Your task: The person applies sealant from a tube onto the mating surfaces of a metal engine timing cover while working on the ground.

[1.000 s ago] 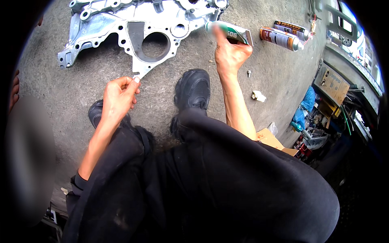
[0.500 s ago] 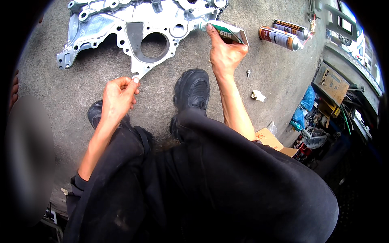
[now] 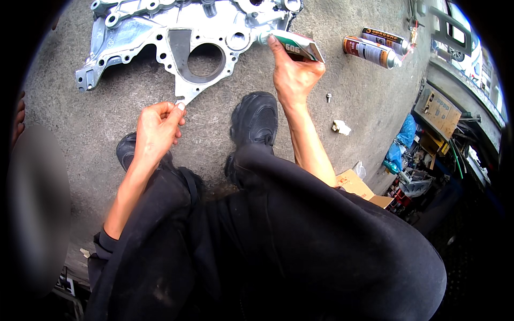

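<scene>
A silvery cast-metal engine cover (image 3: pixel 134 45) lies on the concrete at the far side, with a large round opening and several bolt holes along its edges. My left hand (image 3: pixel 158 127) is closed, pinching the pointed near corner of the cover between thumb and fingers. A green and white squeeze tube (image 3: pixel 302 45), probably of sealant, is held in my right hand (image 3: pixel 297 80), with the thumb pressed on it near the nozzle end. Its nozzle points left toward the cover's right edge, beside a round hole. Whether the nozzle touches the metal I cannot tell.
Two spray cans (image 3: pixel 369 52) lie on the floor at the far right. A small bolt (image 3: pixel 329 98) and a crumpled white scrap (image 3: pixel 341 127) are nearer. Cardboard (image 3: pixel 357 184), a blue plastic bag (image 3: pixel 395 155) and piled parts line the right side. My black shoes (image 3: pixel 256 120) stand before the cover.
My right hand and the tube have shifted slightly left and toward me along the cover's right edge. My left hand keeps its pinch on the corner.
</scene>
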Motion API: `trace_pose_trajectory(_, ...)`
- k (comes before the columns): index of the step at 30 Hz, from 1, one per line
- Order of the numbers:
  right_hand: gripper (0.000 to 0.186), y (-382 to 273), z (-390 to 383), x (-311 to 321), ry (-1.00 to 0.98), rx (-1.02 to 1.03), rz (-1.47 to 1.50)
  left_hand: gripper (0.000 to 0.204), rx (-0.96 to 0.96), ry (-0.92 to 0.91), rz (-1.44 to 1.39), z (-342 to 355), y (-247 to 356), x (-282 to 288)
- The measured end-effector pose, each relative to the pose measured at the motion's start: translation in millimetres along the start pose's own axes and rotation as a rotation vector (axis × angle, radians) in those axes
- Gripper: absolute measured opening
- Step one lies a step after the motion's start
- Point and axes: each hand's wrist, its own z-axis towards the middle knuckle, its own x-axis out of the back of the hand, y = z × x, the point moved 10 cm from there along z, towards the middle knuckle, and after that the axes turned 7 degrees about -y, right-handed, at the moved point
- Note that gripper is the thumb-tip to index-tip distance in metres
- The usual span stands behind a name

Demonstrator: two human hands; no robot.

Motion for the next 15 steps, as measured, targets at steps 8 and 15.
trace_pose_trajectory(8, 0.022, -3, -1, -6, -0.041, -0.01, -0.006, 0.031, 0.003, 0.001, 0.014, -1, 2, 0)
trace_pose_trajectory(15, 0.019, -10, 3, -11, -0.048, -0.003, 0.006, 0.031, 0.006, 0.001, -0.006, -1, 0, 0)
